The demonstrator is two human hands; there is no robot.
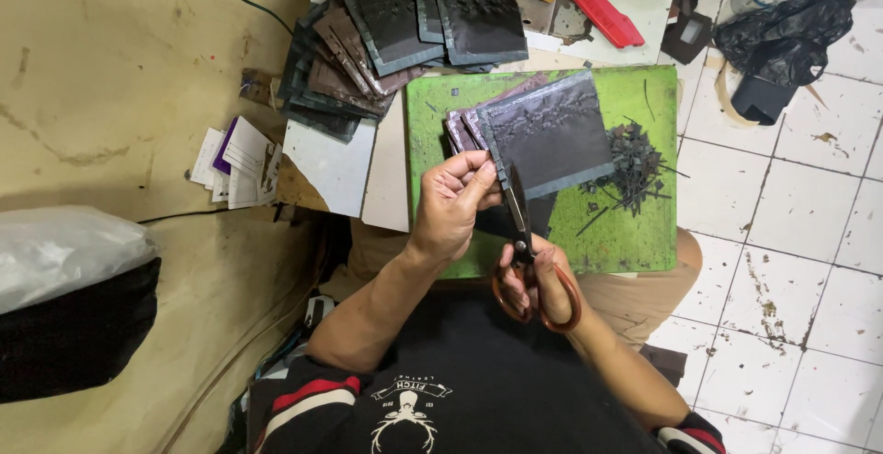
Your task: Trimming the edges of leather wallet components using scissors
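The left hand (pixel 457 198) pinches a small fan of dark square fabric pieces (pixel 550 134) at their near left corner, fingers clenched on the stack and holding it just above the green cutting mat (pixel 635 233). The right hand (pixel 543 281) grips the brown-handled scissors (pixel 521 242), fingers through the loops, the blades pointing up along the left edge of the top piece. The step in hand looks like trimming that edge; whether the blades are biting the fabric or only lie against it is hard to tell. A heap of thin dark offcuts (pixel 635 173) lies on the mat toward its right edge. A larger pile of similar squares (pixel 386 35) sits at the far left corner of the surface, beyond the mat. A red tool (pixel 604 12) lies near the far edge. As a judgement, a clean cut calls for the stack held taut and flat while the blades run straight along the border, keeping clear of the pinching thumb
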